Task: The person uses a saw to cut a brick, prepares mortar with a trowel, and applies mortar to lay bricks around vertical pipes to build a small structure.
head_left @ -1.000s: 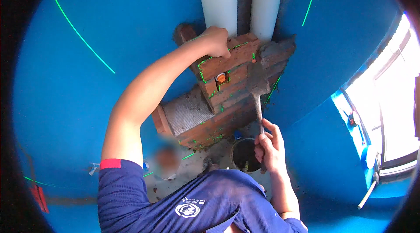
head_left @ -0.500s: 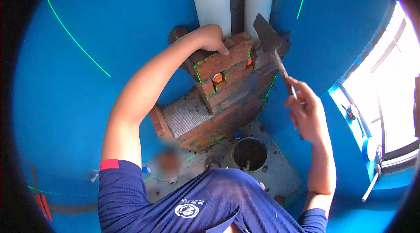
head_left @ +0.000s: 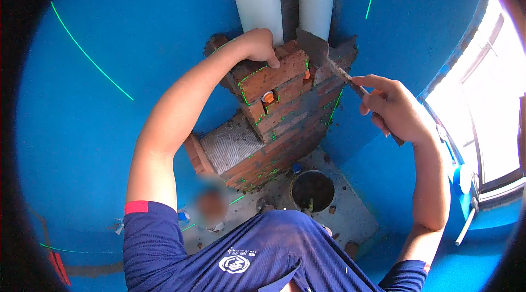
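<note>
My left hand [head_left: 259, 45] is closed over the upper edge of the top brick [head_left: 276, 79] on a stepped brick enclosure; its thumb lies on the front edge, while its other fingers are hidden behind. In my right hand [head_left: 397, 107] is a trowel [head_left: 314, 46], gripped by its handle. The grey blade hovers over or touches the right end of the top course, near the pipes; I cannot tell which. Below the top brick, an orange-and-white fitting [head_left: 268, 97] sits in a gap in the brickwork.
Two white pipes [head_left: 255, 4] rise behind the bricks against blue walls. Lower left of the stack is a ridged grey panel [head_left: 233, 147]. A dark bucket [head_left: 312, 190] stands on the floor near my knees. At right is a bright window [head_left: 487, 106]. Green laser lines cross the walls.
The trowel blade has swung left and slightly down toward the brick top, its handle now more slanted. My right hand has risen and shifted right. My left hand stays at the brick.
</note>
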A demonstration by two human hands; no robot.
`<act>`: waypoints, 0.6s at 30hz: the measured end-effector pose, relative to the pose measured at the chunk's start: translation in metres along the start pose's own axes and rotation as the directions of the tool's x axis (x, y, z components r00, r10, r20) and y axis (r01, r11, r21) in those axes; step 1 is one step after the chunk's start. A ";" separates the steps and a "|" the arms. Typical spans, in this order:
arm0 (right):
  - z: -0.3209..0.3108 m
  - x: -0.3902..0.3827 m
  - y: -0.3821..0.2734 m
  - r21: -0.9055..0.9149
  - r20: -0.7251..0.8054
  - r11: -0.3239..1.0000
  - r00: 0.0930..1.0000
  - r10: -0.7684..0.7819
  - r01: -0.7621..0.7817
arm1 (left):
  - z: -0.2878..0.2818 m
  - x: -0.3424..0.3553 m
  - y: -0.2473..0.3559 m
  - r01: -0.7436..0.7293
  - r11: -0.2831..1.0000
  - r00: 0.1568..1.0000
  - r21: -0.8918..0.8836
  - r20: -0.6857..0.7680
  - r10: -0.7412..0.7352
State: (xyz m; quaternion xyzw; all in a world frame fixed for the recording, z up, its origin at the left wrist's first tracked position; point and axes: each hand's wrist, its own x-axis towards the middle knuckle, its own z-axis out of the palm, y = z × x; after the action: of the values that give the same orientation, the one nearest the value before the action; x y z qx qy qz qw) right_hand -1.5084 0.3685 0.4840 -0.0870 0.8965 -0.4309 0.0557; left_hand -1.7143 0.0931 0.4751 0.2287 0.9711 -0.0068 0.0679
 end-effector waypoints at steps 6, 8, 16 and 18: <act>0.002 0.003 0.003 0.070 -0.038 0.997 0.999 -0.011 0.013 | -0.003 -0.004 0.002 -0.023 1.000 1.000 -0.013 0.003 0.023; 0.006 0.001 0.004 0.054 -0.026 0.998 0.999 0.018 -0.017 | -0.002 -0.003 0.001 -0.019 1.000 1.000 -0.008 -0.008 0.019; 0.075 -0.029 0.052 0.433 -0.402 0.870 0.914 -0.048 0.236 | 0.002 0.006 -0.007 -0.087 0.992 0.996 0.086 -0.018 0.089; 0.104 -0.030 0.079 0.659 -0.124 0.751 0.979 0.164 -0.042 | -0.003 0.004 -0.006 -0.007 1.000 0.999 0.025 0.045 0.006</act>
State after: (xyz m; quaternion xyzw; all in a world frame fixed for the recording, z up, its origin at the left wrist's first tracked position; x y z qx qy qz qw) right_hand -1.4690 0.3437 0.3585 0.0258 0.6945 -0.7185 0.0275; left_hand -1.7210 0.0899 0.4773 0.2325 0.9684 -0.0239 0.0869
